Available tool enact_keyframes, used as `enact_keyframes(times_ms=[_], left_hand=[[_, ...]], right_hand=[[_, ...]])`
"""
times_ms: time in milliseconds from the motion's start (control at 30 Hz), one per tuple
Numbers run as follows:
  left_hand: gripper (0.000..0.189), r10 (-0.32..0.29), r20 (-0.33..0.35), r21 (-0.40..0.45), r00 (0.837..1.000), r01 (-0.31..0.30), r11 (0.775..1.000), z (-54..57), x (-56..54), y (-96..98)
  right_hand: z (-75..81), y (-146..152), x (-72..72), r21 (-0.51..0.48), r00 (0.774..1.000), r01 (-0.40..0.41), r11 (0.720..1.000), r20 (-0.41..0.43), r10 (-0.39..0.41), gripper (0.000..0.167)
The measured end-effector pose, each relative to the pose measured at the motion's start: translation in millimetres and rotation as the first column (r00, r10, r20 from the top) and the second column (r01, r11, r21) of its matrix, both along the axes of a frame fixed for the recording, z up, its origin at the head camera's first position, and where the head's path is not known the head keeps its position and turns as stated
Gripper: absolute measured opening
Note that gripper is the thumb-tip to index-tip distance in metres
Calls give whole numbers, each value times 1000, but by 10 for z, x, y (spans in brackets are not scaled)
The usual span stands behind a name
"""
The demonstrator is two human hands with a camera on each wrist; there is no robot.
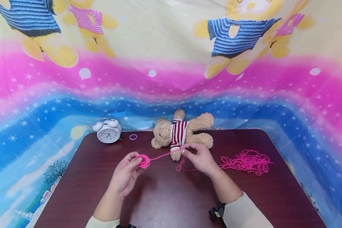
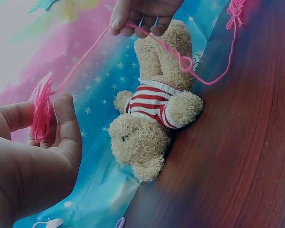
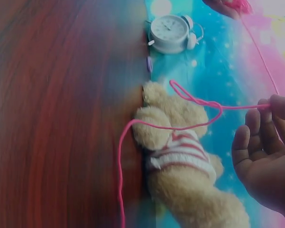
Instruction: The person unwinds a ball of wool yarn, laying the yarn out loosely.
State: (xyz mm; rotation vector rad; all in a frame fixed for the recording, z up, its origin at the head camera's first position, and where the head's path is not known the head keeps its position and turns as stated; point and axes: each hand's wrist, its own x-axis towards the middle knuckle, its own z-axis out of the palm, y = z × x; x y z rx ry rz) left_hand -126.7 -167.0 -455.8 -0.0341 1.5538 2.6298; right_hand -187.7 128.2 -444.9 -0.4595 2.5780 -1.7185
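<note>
A small wound coil of bright pink yarn point(image 1: 144, 161) sits in my left hand point(image 1: 126, 173), held between thumb and fingers above the table. From the coil a taut strand point(image 1: 161, 156) runs to my right hand point(image 1: 200, 158), which pinches it between thumb and forefinger. Below the right hand the yarn hangs slack, and a twisted loop point(image 3: 194, 99) shows in the right wrist view. That tail leads to a loose, tangled pile of pink yarn point(image 1: 249, 162) on the right of the table.
A teddy bear point(image 1: 165, 131) in a red-and-white striped shirt lies on its side behind the hands. At the back left stand a white twin-bell alarm clock point(image 1: 108, 132) and a purple ring point(image 1: 133, 137). A printed cloth point(image 1: 171, 85) hangs round the dark wooden table point(image 1: 165, 202).
</note>
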Motion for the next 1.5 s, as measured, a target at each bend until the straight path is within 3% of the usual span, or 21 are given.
enact_keyframes(times_ms=[567, 967, 1500], left_hand=[[12, 2, 46, -4, 999, -2, 1000, -30, 27, -109], [9, 1, 26, -4, 1000, -1, 1000, -14, 29, -163], [10, 35, 46, -31, 998, -34, 999, -30, 42, -251]], right_hand=[[127, 525, -68, 51, 995, 93, 994, -47, -91, 11], [175, 905, -78, 75, 986, 165, 983, -20, -164, 21], [283, 1397, -10, 164, 970, 240, 957, -4, -243, 39]])
